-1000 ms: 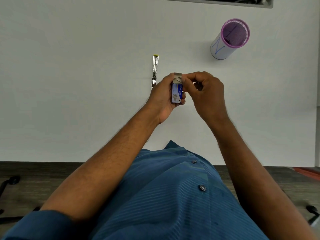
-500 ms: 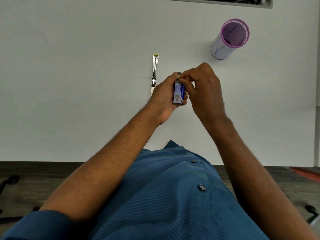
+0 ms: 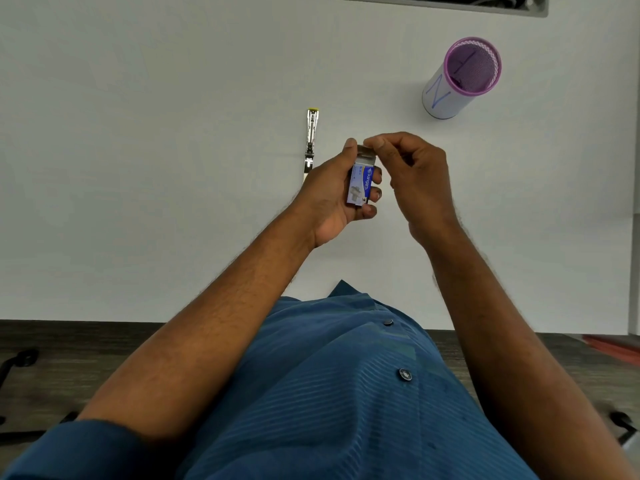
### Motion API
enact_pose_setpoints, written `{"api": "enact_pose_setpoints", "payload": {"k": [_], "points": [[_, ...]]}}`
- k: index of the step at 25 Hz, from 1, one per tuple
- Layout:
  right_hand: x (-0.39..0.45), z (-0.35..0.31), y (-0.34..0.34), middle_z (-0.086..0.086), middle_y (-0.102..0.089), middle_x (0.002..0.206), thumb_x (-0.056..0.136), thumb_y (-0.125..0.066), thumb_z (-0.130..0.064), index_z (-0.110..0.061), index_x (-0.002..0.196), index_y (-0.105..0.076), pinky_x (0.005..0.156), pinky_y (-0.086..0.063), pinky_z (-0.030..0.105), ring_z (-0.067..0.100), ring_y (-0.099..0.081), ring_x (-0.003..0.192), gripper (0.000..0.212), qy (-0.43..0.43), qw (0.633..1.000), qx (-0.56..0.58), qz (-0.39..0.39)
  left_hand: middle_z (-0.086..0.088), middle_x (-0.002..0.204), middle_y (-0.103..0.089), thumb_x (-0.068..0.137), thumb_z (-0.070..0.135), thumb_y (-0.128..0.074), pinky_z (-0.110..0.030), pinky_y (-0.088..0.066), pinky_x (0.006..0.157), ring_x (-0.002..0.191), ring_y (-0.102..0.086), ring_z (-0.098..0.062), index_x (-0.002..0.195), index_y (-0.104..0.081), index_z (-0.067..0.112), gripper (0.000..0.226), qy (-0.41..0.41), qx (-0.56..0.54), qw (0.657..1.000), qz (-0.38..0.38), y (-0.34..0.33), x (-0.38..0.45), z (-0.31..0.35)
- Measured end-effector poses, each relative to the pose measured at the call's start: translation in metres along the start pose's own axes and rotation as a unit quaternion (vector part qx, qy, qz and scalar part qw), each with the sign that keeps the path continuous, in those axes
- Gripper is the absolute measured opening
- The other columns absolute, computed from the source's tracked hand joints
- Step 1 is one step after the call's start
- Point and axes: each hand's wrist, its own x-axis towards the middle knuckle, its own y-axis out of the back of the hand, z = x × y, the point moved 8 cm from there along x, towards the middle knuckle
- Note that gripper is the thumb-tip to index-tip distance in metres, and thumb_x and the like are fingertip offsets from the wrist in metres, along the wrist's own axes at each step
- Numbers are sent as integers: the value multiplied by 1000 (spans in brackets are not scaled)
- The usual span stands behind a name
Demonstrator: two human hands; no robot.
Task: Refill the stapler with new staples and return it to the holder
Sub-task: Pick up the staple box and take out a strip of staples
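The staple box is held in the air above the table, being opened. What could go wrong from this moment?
1. The left hand holds the staple box above the table while the right hand pinches its top flap; a sudden pull could spill staples.
2. The stapler lies open beside the left hand, so a careless wrist could knock it.

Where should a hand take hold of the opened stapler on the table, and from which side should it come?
Likely at the middle of the stapler, pinching its two long sides from above. It lies flat and opened out, narrow, running away from the person, with bare table on its left. Its near end sits behind the left hand, so the far half is freer.
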Motion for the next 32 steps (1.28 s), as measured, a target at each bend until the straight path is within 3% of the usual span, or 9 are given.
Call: {"api": "enact_pose_setpoints", "payload": {"k": [5,11,14,17,20,22,25,28,32], "points": [[-2,8,-2,-11,-73,86,96,-68,-29,-15,104,-77,63,-46,11,-3,-59,68,19,-27,999,22,-19,-6,81,-57,108,51,-30,-24,-36,51,62,-48,-14,113,-65,14,52,-5,-9,1000,-5,1,3,0],[-1,4,-5,-5,-75,95,96,-68,-28,-18,104,-75,67,-51,13,-3,-58,66,15,-3,999,-31,-24,-16,117,-53,109,47,-30,-25,-35,57,69,-47,-14,117,-66,19,47,-16,-2,1000,-4,1,3,2],[0,0,-4,-2,-73,97,97,-66,-25,-18,102,-75,62,-46,9,-5,-56,63,13,18,997,-66,-20,-18,116,-54,110,37,-35,-27,-39,60,82,-49,-22,122,-62,11,40,-23,-2,1000,15,2,3,3],[0,1,-3,3,-68,99,95,-67,-28,-17,102,-75,65,-46,15,5,-56,73,15,30,994,-106,-6,-13,110,-65,108,25,-36,-32,-42,68,95,-51,-31,121,-64,12,33,-61,1,998,9,1,3,11],[-6,-1,-4,-4,-61,95,92,-70,-28,-21,108,-72,63,-41,15,5,-48,68,18,51,995,-85,21,-7,95,-64,106,25,-40,-36,-49,74,78,-61,-19,130,-62,8,36,-77,-31,996,22,5,6,17],[-10,-3,-6,-10,-55,93,89,-75,-31,-19,110,-69,65,-37,12,1,-46,70,25,65,994,-78,41,-11,103,-61,105,25,-41,-34,-55,71,71,-61,-16,137,-57,6,39,-75,-69,994,35,10,10,20],[-13,-5,-15,-11,-54,100,85,-80,-35,-15,112,-68,72,-37,6,-2,-49,81,36,82,990,-105,39,-21,115,-63,102,24,-43,-32,-55,66,78,-59,-23,140,-54,5,44,-66,-125,989,33,13,16,22],[-10,-4,-20,-6,-54,107,85,-81,-33,-15,114,-68,80,-36,2,-4,-50,92,36,94,988,-114,45,-17,97,-68,101,23,-38,-31,-54,64,82,-59,-24,140,-53,3,46,-75,-156,984,31,13,24,23],[7,-6,-26,-9,-57,108,87,-77,-32,-22,113,-69,83,-35,2,-1,-51,98,29,94,987,-127,38,-12,98,-70,101,25,-42,-37,-57,78,88,-64,-23,131,-59,8,39,-79,-120,989,45,17,37,29]]}}
